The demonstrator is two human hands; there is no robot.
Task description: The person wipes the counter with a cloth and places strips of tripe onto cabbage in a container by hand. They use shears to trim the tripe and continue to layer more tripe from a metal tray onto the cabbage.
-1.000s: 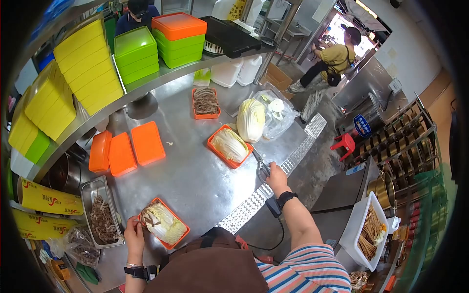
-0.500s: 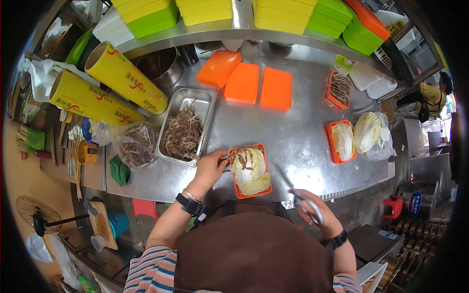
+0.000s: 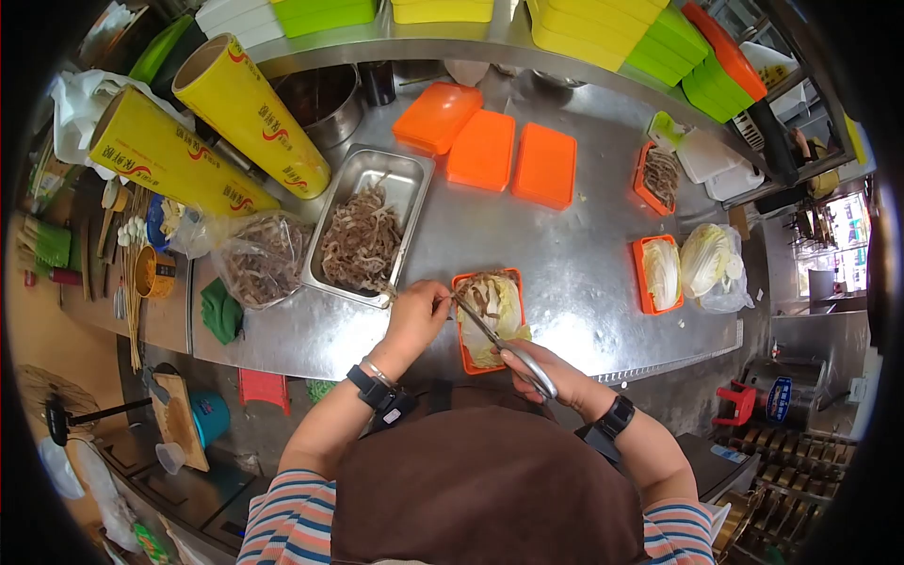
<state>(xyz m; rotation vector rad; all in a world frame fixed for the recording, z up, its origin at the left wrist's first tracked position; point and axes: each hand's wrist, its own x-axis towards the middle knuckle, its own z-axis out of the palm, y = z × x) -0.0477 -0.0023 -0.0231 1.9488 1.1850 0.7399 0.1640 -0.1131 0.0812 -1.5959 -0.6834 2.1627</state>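
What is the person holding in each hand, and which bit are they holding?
The right hand holds scissors by the handles. The left hand pinches brown strips over the orange tray.

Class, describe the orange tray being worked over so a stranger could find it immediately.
Start at the steel counter. At its near edge, between both hands, lies the orange tray. Unlike the other cabbage tray, brown strips top its cabbage and scissors cross it.

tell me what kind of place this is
Most likely a commercial food-prep kitchen: a stainless steel counter, stacked yellow and green plastic boxes on the shelf, two big yellow cling-film rolls, and a steel pan of brown strips.
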